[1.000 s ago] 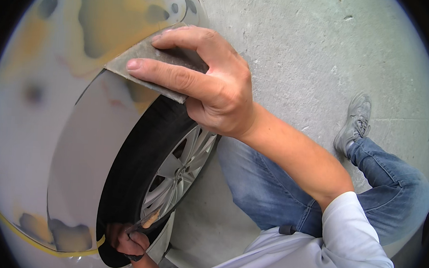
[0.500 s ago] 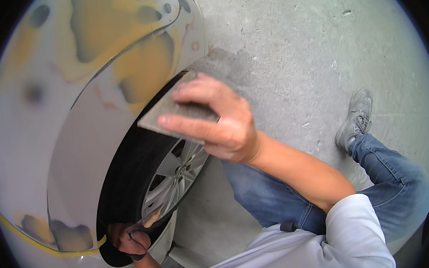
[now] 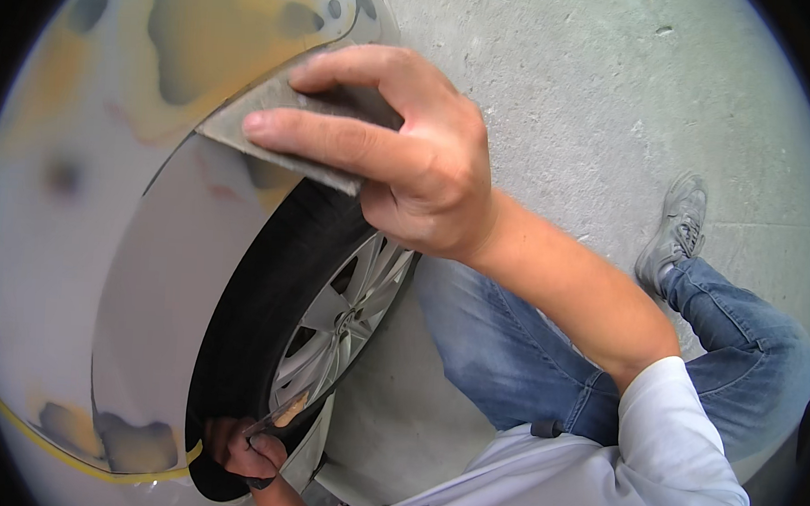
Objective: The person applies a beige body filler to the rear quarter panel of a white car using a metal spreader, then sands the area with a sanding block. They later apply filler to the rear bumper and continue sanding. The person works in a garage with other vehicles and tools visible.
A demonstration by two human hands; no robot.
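Nearest to us, our left hand is low at the bottom edge of the wheel arch, with the fingers curled on the lip of the car panel; we cannot tell if it holds something, because it is partly hidden in the shadow. Just beside it stand the black tyre and the silver wheel rim. Higher up, our right hand is closed around a grey sanding pad, with the fingers flat on top and the thumb under it. The pad is pressed on the upper curved edge of the arch, where the panel shows yellowish filler patches. Behind is the concrete floor, with our blue-jeans leg and grey shoe.
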